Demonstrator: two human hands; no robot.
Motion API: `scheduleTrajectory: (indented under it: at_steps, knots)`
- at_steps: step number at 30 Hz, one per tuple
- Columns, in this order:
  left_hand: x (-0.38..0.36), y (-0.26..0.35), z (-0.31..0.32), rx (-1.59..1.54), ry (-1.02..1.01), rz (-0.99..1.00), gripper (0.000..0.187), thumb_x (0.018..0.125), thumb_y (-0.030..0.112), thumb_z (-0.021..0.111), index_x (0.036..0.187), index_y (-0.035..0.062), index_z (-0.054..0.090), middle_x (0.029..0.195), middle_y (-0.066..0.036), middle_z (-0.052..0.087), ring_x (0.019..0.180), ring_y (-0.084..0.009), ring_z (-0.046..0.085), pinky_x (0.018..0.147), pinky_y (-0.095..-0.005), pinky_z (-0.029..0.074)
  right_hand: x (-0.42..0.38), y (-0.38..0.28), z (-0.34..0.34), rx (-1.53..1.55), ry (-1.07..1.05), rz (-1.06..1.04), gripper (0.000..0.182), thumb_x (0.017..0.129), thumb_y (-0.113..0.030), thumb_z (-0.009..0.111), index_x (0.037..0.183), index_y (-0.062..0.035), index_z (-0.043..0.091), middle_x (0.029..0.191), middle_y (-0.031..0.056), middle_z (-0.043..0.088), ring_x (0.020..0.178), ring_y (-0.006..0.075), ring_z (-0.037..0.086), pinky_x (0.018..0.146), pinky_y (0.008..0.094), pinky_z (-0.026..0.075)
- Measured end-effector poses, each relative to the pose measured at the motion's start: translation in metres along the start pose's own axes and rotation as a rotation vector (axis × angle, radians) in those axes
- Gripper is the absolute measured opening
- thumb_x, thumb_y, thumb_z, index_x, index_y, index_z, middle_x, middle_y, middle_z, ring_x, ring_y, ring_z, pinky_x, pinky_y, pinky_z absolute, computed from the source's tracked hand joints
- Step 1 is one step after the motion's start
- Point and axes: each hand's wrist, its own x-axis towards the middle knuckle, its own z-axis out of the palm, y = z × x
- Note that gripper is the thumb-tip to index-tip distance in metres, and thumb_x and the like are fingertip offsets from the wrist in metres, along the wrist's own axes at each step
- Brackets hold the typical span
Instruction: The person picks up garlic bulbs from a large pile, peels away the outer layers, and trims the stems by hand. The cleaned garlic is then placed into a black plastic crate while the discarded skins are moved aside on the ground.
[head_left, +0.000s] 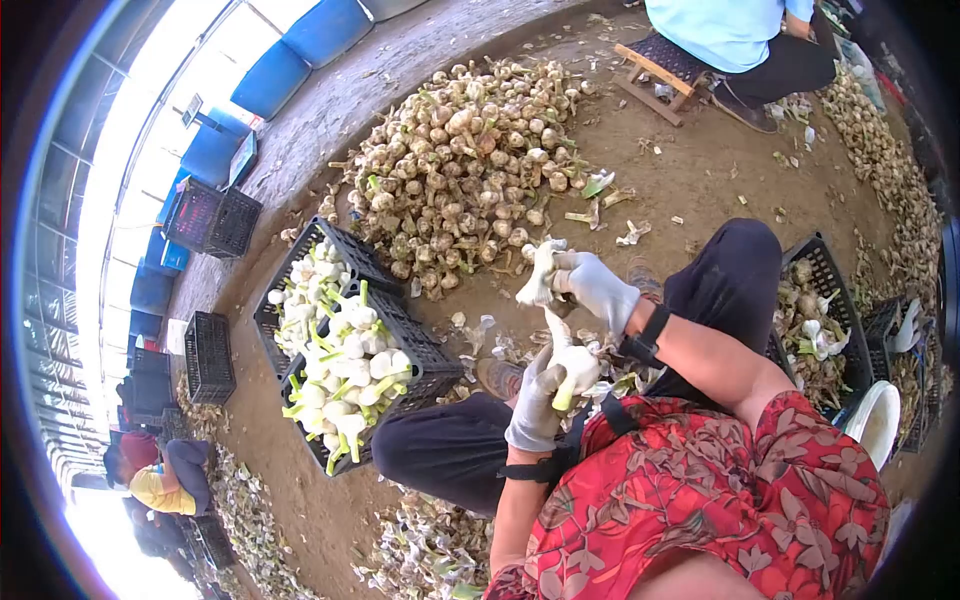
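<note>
My left hand (538, 405), in a pale glove, is closed around a white garlic bulb (575, 368) with a short green stem end pointing down toward my lap. Just above it, my gloved right hand (603, 288) pinches a whitish piece of garlic skin (538, 278) with a flared lower edge. Whether the right fingers also hold a tool is hidden. To the left of my knee stand black crates (437, 368) filled with cleaned white garlic bulbs (350, 375). A heap of brown, unpeeled garlic (465, 160) lies on the ground beyond my hands.
Another crate (838, 290) with garlic and peelings stands at my right, beside a white bucket (876, 422). Skins (425, 540) litter the dirt floor. A person in light blue (715, 35) sits on a low stool (655, 80); another in yellow (165, 492) sits far left.
</note>
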Motion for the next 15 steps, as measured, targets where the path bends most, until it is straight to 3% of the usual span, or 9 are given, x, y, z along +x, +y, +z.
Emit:
scheduleTrajectory:
  at_steps: [1,2,3,5,8,11,13,14,15]
  knots:
    - [0.0,-0.001,-0.005,-0.024,-0.006,-0.018,0.056,0.085,0.039,0.066,0.124,0.0009,0.048,0.083,-0.008,0.062,0.046,-0.0072,0.046,0.038,-0.0191,0.033,0.003,-0.003,-0.004,-0.272,-0.01,0.028,0.019,0.089,-0.018,0.058,0.096,-0.0007,0.062,0.081,0.0131,0.068,0.076,0.0212,0.067,0.064,0.0344,0.051]
    - [0.001,-0.002,-0.011,-0.049,-0.01,-0.034,0.058,0.086,0.04,0.065,0.125,0.001,0.048,0.083,-0.008,0.062,0.045,-0.0072,0.045,0.037,-0.0189,0.033,-0.001,-0.005,-0.008,-0.781,-0.036,-0.183,0.032,0.086,-0.032,0.06,0.096,-0.002,0.063,0.083,0.0174,0.068,0.079,0.0306,0.067,0.069,0.0412,0.051]
    - [0.0,-0.003,-0.018,-0.067,-0.002,-0.031,0.059,0.086,0.042,0.065,0.124,0.0004,0.049,0.085,-0.007,0.063,0.046,-0.0055,0.045,0.037,-0.0178,0.031,-0.006,-0.008,-0.011,-1.079,-0.103,-0.06,0.037,0.085,-0.041,0.058,0.098,-0.0077,0.067,0.088,0.0185,0.067,0.089,0.0361,0.063,0.076,0.043,0.05]
    - [-0.001,0.002,-0.024,-0.105,0.021,-0.015,0.062,0.085,0.045,0.065,0.123,-0.0009,0.051,0.089,-0.006,0.065,0.048,-0.0022,0.046,0.037,-0.0156,0.028,-0.021,-0.011,-0.016,-0.938,-0.11,-0.028,0.041,0.086,-0.038,0.062,0.113,-0.0071,0.063,0.094,0.0187,0.068,0.094,0.0311,0.065,0.08,0.0399,0.049]
    - [0.0,0.009,-0.03,-0.063,0.106,-0.005,0.058,0.088,0.047,0.062,0.121,0.0005,0.055,0.083,-0.005,0.065,0.043,-0.0017,0.041,0.036,-0.0157,0.026,-0.031,0.004,-0.017,-0.353,0.104,-0.147,0.046,0.083,-0.026,0.071,0.123,-0.0069,0.058,0.092,0.0087,0.07,0.086,0.0237,0.064,0.082,0.0378,0.049]
    - [0.004,0.011,-0.034,-0.007,0.203,0.002,0.053,0.093,0.048,0.055,0.117,0.0012,0.059,0.081,-0.003,0.066,0.044,-0.0021,0.043,0.036,-0.0161,0.027,-0.039,-0.01,0.004,-0.492,-0.104,-0.585,0.049,0.086,-0.023,0.071,0.126,-0.0019,0.054,0.091,0.0041,0.07,0.084,0.0182,0.064,0.077,0.032,0.05]
    - [0.013,0.014,-0.032,-0.023,0.239,0.016,0.051,0.094,0.047,0.053,0.116,0.0014,0.06,0.081,-0.003,0.066,0.044,-0.002,0.044,0.036,-0.0158,0.026,-0.038,-0.005,0.013,-0.145,-0.205,-0.274,0.033,0.09,-0.022,0.065,0.115,0.0008,0.06,0.086,0.0045,0.066,0.07,0.0111,0.061,0.062,0.0256,0.049]
    - [0.009,0.026,-0.03,0.066,0.207,0.052,0.047,0.097,0.043,0.047,0.114,0.0008,0.06,0.079,-0.002,0.065,0.05,-0.004,0.049,0.041,-0.0181,0.034,-0.041,-0.009,0.013,-0.067,-0.169,-0.068,0.029,0.091,-0.022,0.064,0.11,-0.0006,0.062,0.081,0.0043,0.065,0.067,0.0112,0.06,0.06,0.026,0.049]
    - [0.008,0.029,-0.02,0.176,0.346,0.155,0.046,0.1,0.04,0.044,0.118,-0.0013,0.056,0.093,-0.007,0.066,0.067,-0.011,0.06,0.052,-0.0192,0.043,-0.043,-0.013,0.016,0.01,-0.138,0.137,0.026,0.091,-0.023,0.064,0.106,-0.002,0.064,0.077,0.0042,0.064,0.064,0.0112,0.06,0.057,0.0264,0.049]
